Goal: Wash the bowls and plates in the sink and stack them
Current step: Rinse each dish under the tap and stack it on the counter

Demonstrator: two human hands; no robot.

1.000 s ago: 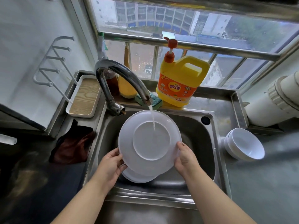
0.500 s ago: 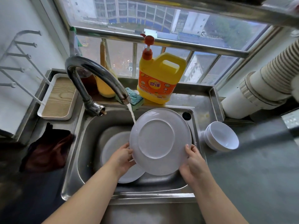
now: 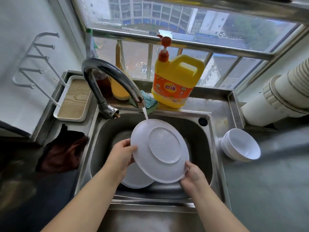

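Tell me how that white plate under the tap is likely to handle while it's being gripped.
The white plate is probably slippery: water from the tap runs onto its rim. It keeps its shape though the left hand and right hand hold it only at opposite edges, so it is likely stiff. Its matte look suggests light plastic, though that is a guess.
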